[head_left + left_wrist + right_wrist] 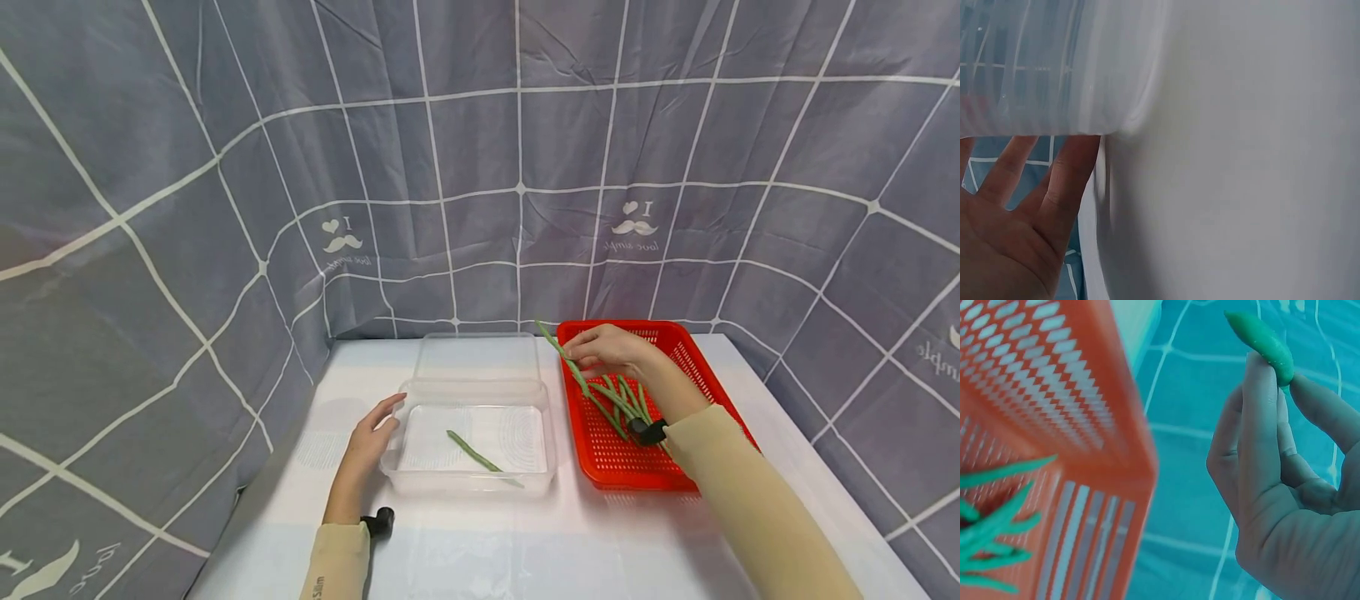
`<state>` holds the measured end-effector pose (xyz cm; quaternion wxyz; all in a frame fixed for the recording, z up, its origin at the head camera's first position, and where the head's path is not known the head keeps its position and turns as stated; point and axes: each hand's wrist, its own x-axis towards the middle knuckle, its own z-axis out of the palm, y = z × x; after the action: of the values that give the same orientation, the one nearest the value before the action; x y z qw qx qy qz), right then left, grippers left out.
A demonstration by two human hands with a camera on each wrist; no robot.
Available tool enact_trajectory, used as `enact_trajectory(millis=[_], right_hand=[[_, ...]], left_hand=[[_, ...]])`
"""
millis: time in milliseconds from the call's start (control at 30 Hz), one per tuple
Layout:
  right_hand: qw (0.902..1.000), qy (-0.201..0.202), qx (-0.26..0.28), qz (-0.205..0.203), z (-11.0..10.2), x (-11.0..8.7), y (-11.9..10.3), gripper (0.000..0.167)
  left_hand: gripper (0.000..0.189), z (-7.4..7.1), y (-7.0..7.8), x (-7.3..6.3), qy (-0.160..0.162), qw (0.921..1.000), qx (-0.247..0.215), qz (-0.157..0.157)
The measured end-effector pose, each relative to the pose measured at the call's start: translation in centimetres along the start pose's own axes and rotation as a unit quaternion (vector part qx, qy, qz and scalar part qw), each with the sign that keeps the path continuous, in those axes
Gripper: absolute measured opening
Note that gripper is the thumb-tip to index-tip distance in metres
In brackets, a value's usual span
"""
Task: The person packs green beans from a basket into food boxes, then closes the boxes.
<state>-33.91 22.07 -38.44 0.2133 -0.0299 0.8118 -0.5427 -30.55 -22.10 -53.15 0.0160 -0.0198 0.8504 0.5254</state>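
My right hand (606,348) pinches a green bean (551,339) between thumb and fingertips, over the back left of a red basket (566,392). In the right wrist view one end of that green bean (1266,347) sticks up past the fingertips. Several more green beans (624,398) lie in the basket, partly behind the wrist. My left hand (370,437) is at the left side of a clear plastic container (472,482), fingers extended to its rim; the container wall hides their tips in the left wrist view. Inside the container lies a single green bean (472,452), set diagonally.
Behind the container lies a clear flat lid (477,357). Both vessels stand on a white table (480,554), the basket to the right of the container with a narrow gap between. A grey checked curtain (480,167) encloses the table at the back and sides.
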Motion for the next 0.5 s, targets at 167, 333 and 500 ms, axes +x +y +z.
enact_trajectory(millis=[167, 333, 500], right_hand=[[0.9998, -0.019, 0.002, -0.010, 2.4, 1.1, -1.4, 0.045], [0.9994, -0.035, 0.002, -0.007, 4.8, 2.0, -2.4, 0.040], [0.9990, -0.046, 0.000, 0.000, 7.1, 2.9, -3.2, 0.036]], left_hand=[[0.050, 0.0, 0.0, 0.0, 0.003, 1.0000, 0.001, -0.001], [0.049, -0.1, 0.0, 0.0, 0.005, 1.0000, -0.001, 0.000], [0.049, -0.2, 0.2, -0.1, 0.005, 1.0000, -0.002, 0.007]])
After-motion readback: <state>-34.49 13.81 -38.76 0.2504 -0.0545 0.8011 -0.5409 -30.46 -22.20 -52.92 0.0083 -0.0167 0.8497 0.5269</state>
